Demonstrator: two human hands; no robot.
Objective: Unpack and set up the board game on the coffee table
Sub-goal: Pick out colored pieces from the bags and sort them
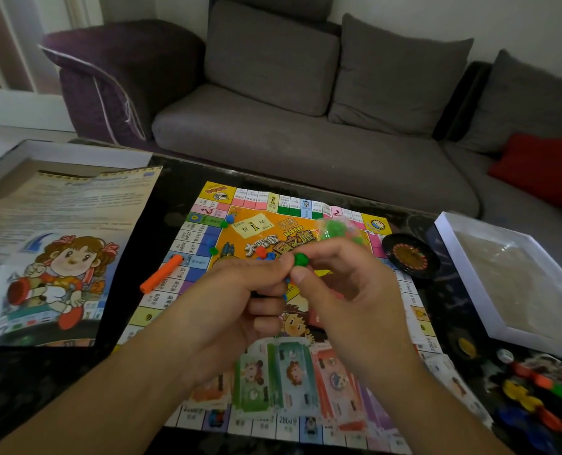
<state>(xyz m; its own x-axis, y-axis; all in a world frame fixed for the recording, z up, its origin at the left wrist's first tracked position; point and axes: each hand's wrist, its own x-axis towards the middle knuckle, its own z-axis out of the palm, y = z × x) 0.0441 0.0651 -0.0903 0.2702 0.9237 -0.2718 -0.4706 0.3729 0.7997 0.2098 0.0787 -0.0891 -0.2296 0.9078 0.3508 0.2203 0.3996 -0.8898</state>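
Both hands, left (240,300) and right (345,290), together pinching 1 small green piece (301,259) above colourful paper board (200,238)

Game board (207,231) spread flat at the middle of the coffee table (174,182), with both hands, left hand (237,303) and right hand (348,290), raised over its centre, meeting at a small game piece (301,259). From the board's centre: banknotes (289,379) laid on its edge at 6 o'clock, rod (161,273) on it at 9 o'clock, instruction sheet (59,231) on the box half (76,152) further out at 9, roulette wheel (410,256) just beside it at 3 and box tray (463,274) beyond. Loose pieces (535,395) heaped on the table at 4 o'clock; sofa (305,142) behind the table at 12.
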